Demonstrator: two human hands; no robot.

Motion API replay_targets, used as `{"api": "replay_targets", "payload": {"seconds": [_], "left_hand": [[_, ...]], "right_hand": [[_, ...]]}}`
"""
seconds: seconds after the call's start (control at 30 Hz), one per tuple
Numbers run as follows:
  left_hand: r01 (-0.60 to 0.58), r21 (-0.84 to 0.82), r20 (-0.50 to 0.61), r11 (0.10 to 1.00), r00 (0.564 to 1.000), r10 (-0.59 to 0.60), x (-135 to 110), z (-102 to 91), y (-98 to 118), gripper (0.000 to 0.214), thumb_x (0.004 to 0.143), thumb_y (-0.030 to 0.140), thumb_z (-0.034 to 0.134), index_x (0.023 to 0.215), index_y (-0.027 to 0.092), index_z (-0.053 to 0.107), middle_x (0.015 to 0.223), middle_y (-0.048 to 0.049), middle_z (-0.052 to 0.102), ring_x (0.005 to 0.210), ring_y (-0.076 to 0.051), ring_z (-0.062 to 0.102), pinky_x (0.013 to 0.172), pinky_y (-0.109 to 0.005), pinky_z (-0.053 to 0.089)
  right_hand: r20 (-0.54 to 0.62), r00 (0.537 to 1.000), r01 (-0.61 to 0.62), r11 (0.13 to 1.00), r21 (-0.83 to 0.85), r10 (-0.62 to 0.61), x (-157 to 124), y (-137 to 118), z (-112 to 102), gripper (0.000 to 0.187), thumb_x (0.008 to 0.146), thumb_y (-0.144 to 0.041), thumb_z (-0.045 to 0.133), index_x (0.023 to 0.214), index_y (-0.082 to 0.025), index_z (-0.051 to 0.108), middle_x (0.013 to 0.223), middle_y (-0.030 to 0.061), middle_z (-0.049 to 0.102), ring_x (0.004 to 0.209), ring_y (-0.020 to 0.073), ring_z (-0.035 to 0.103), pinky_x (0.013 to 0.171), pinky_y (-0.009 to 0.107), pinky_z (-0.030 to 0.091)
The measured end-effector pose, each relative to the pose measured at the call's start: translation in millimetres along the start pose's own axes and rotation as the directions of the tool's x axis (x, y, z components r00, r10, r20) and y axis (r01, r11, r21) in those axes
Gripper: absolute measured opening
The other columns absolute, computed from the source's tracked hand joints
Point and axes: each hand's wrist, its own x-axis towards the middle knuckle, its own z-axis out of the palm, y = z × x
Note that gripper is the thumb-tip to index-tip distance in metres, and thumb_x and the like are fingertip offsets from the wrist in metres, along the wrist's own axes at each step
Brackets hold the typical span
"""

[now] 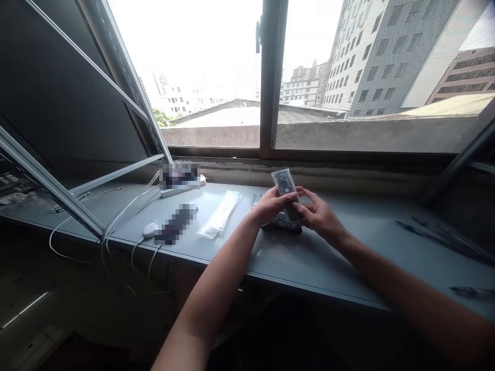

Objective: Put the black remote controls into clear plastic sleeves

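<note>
Holding wrapped packet (284, 181) in half-curled left hand (272, 204) and right hand (319, 214) — over grey tabletop (371, 221), facing window (274, 77) at twelve o'clock.

- Black keypad (284, 224): partly hidden by packet (285, 181) and right hand (320, 214).
- Mosaicked object (177, 225), eight o'clock: unidentifiable.
- Dark strands (429, 236), three o'clock: blurred.
- Right forearm (394, 278), four o'clock: cut off.

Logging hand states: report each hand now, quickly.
Left hand: holding the slim dark packet.
Right hand: at the packet's lower end; grip cannot be told.
</note>
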Motion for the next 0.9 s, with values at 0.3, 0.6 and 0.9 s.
{"api": "replay_targets", "payload": {"seconds": [0.3,0.6,0.9], "left_hand": [[0.018,0.193,-0.280,0.981,0.959,0.037,19.8,-12.7,-8.6,0.033,0.098,0.048,0.079,0.109,0.017,0.078,0.112,-0.0148,0.082,0.113,-0.029,0.077,0.116,-0.048,0.053],[-0.036,0.761,-0.238,0.647,0.913,0.330,6.8,-17.9,-10.0,0.017,0.094,0.039,0.080,0.106,0.028,0.081,0.124,-0.0126,0.080,0.133,-0.037,0.067,0.129,-0.050,0.038],[-0.151,0.889,0.021,0.432,0.957,0.290,6.0,-17.8,-19.0,0.027,0.098,0.036,0.073,0.121,0.027,0.085,0.131,-0.0118,0.081,0.133,-0.035,0.070,0.126,-0.045,0.043]], "right_hand": [[-0.175,0.983,-0.050,0.996,0.073,0.062,10.4,-0.3,-26.1,0.086,0.093,-0.062,0.078,0.169,-0.032,0.052,0.079,-0.0007,0.069,0.057,0.0158,0.055,0.049,0.028,0.041],[-0.090,0.995,-0.018,0.779,-0.627,-0.049,32.8,49.8,-54.6,0.049,0.102,-0.045,0.058,0.140,-0.024,0.082,0.142,0.0110,0.079,0.132,0.0383,0.072,0.118,0.051,0.053],[0.023,0.998,-0.014,0.589,-0.808,0.055,30.0,45.2,-54.6,0.061,0.098,-0.026,0.053,0.156,-0.016,0.070,0.155,0.0128,0.071,0.143,0.0375,0.067,0.123,0.045,0.050]]}}
